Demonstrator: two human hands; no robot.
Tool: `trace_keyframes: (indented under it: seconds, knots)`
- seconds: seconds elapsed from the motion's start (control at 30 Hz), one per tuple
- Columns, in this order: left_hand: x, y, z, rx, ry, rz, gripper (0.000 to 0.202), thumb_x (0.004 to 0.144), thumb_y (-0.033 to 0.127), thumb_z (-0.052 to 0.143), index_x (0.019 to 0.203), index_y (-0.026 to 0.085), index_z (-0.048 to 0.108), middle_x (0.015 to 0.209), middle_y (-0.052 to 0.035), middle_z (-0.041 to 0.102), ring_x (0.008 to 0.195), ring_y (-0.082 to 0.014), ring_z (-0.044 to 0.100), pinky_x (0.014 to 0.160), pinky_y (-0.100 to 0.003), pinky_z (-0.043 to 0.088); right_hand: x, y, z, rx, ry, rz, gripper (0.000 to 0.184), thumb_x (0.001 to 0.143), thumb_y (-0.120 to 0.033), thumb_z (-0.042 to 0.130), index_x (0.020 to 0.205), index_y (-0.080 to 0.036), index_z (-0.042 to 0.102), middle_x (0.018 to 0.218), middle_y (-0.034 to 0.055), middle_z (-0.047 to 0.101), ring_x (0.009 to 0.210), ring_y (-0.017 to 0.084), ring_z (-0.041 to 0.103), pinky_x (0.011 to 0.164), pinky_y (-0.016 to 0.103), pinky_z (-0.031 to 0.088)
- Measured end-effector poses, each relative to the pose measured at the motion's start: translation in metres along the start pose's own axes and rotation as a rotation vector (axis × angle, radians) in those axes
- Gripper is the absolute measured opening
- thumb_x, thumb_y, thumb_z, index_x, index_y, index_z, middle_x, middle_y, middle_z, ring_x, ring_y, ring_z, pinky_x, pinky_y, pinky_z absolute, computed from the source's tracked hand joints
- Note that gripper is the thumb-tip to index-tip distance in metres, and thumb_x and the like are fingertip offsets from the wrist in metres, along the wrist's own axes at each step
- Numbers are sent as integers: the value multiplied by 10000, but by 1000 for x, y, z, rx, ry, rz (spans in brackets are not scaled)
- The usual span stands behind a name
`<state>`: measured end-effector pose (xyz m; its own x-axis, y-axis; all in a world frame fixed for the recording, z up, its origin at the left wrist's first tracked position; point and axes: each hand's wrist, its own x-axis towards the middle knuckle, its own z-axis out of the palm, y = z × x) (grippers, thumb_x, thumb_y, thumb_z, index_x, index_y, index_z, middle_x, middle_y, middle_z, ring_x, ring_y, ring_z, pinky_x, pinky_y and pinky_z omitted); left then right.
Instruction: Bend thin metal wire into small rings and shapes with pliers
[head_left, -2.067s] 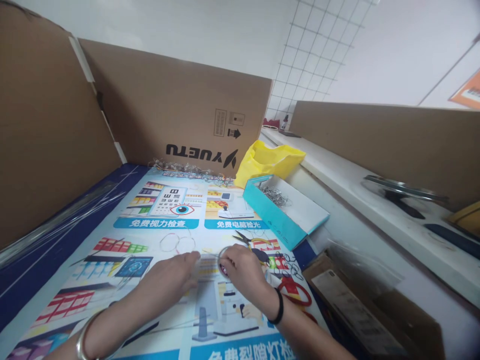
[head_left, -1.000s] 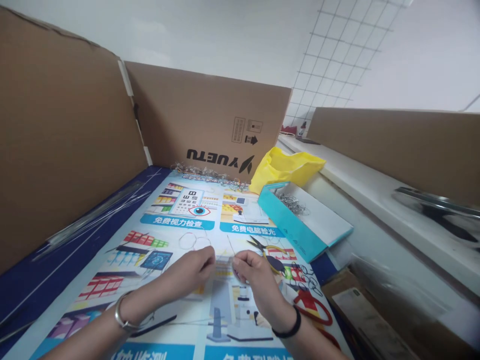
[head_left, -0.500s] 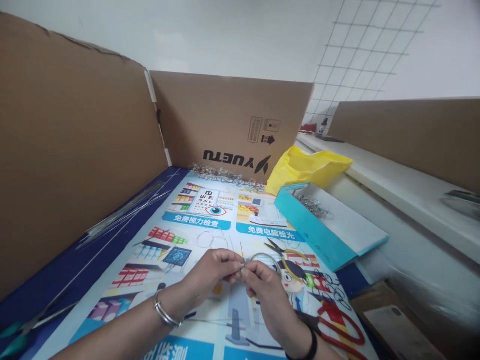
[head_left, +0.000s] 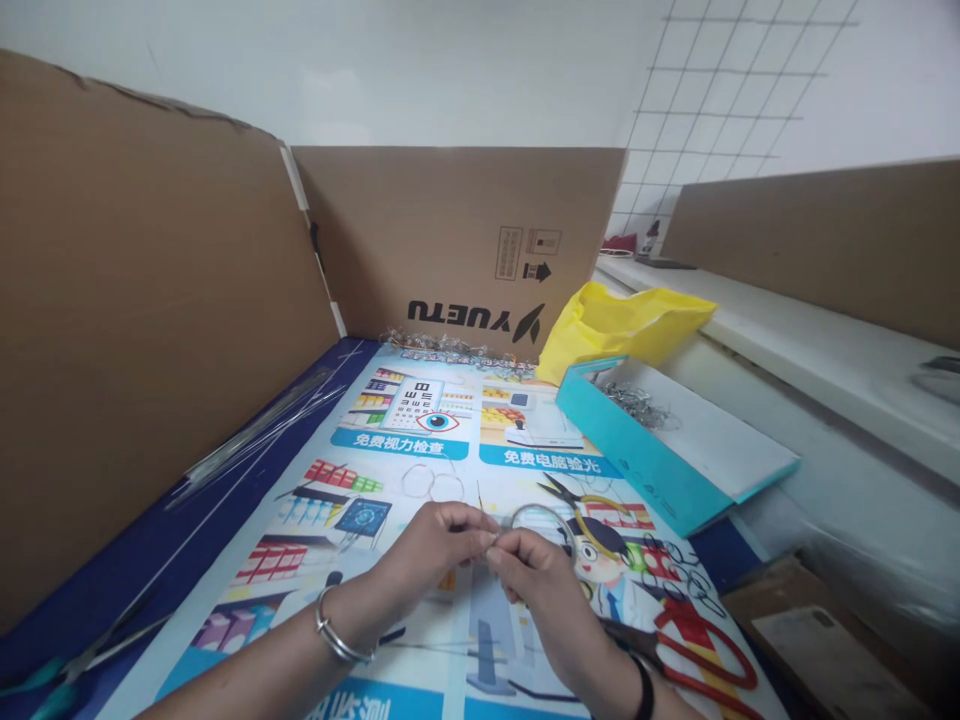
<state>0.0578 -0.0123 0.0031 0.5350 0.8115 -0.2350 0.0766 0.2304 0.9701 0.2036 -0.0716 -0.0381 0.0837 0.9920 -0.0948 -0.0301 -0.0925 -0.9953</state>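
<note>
At the far left of the blue table (head_left: 225, 505), a green-handled tool (head_left: 61, 688) lies partly cut off by the frame edge; beyond it, a bundle of thin clear strips (head_left: 255, 432) runs beside a printed poster (head_left: 455, 650). Left hand (head_left: 431, 555), with a silver bangle (head_left: 339, 640) at its wrist: fingers pinched together on a thin wire (head_left: 479, 492), whose free end points upward. Two fine rings (head_left: 433, 474) lie just beyond. Right hand (head_left: 536, 575): fingers pinched on a wire loop (head_left: 544, 508), tips touching those of the left; whether wire and loop are one piece cannot be told. Farther right follow pliers (head_left: 576, 497) with yellow handles, a yellow bag (head_left: 630, 320), a teal box (head_left: 637, 450) holding tangled metal pieces (head_left: 637, 403), red-handled scissors (head_left: 670, 625) beside the right wrist, and several small dark rings (head_left: 675, 552).
</note>
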Motion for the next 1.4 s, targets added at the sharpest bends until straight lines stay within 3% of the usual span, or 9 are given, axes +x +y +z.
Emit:
trace_keyframes:
  seconds: [0.23, 0.33, 0.53, 0.87, 1.03, 1.2, 1.4]
  knots:
    - [-4, -10, 6, -217, -34, -30, 246, 615, 363, 768, 668, 134, 694, 587, -5, 580, 535, -88, 426, 544, -230, 320, -3, -3, 2, 4, -17, 28, 282, 720, -398, 632, 597, -179, 503, 509, -46, 440, 503, 95, 357, 506, 246, 273]
    - [-5, -6, 7, -198, -20, 4, 239, 666, 364, 732, 714, 132, 701, 571, 5, 554, 533, -85, 421, 546, -224, 321, -5, -5, 2, 6, -33, -4, 300, 727, -420, 632, 601, -181, 503, 522, -45, 436, 517, 98, 360, 517, 247, 280]
    - [-5, 11, 1, -77, 140, 156, 140, 692, 271, 695, 743, 142, 679, 574, 21, 560, 565, -96, 465, 589, -224, 371, -7, -3, 1, -39, -68, -4, 277, 741, -415, 619, 630, -180, 526, 541, -45, 427, 530, 102, 364, 520, 246, 281]
    - [-4, 10, -3, -18, 148, 170, 106, 706, 248, 662, 734, 146, 659, 640, 8, 602, 549, -94, 475, 586, -235, 386, -5, -6, -2, -75, -35, 6, 291, 715, -439, 634, 614, -178, 551, 536, -38, 424, 532, 111, 371, 520, 253, 287]
    - [-4, 11, -2, -8, 219, 180, 102, 709, 250, 667, 749, 156, 657, 634, 25, 575, 538, -92, 466, 571, -231, 382, -7, -7, -3, -60, -3, -1, 273, 727, -417, 637, 612, -184, 554, 534, -36, 434, 545, 116, 377, 534, 254, 294]
    - [-6, 9, -1, -92, 230, 264, 134, 751, 298, 652, 770, 166, 631, 681, 18, 582, 555, -90, 458, 584, -235, 376, -6, -6, -1, -49, -12, -10, 293, 724, -436, 640, 603, -188, 543, 533, -37, 426, 540, 114, 364, 528, 255, 285]
    - [-4, 7, -6, -139, 260, 307, 188, 828, 347, 577, 765, 170, 562, 726, 13, 589, 538, -76, 446, 559, -223, 356, -7, -5, -4, -67, 92, 3, 294, 724, -464, 633, 638, -190, 572, 532, -36, 424, 534, 116, 359, 511, 256, 270]
